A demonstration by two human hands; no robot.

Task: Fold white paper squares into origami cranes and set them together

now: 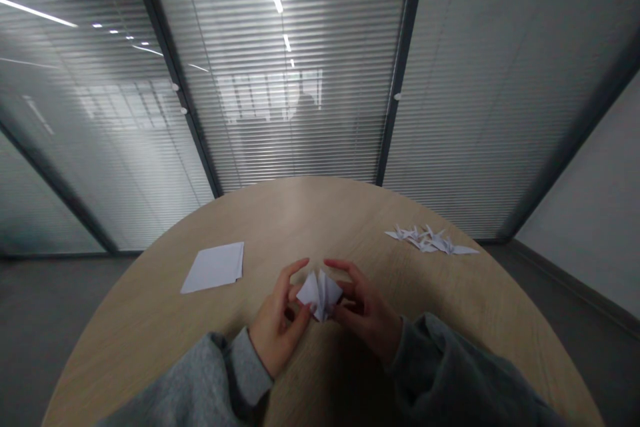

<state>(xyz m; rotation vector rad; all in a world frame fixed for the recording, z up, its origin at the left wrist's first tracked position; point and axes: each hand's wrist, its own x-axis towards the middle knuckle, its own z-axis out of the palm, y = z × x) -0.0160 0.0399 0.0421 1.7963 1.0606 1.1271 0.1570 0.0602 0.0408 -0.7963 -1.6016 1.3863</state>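
Note:
A small piece of folded white paper (320,295) is held between my two hands, low in the middle of the head view. Its folds stand up in points, with a narrow slit down the centre. My left hand (283,317) pinches its left side between thumb and fingers, index finger raised and curved above it. On the opposite side my right hand (366,310) grips the paper in the same way, its index finger also lifted. The fingers behind the paper are partly hidden.
The round wooden table (310,213) fills the lower view. A stack of white paper sheets (214,267) lies to the left. Several folded paper cranes (430,240) are heaped at the right. Beyond the table's far edge stands a glass partition with blinds (300,140).

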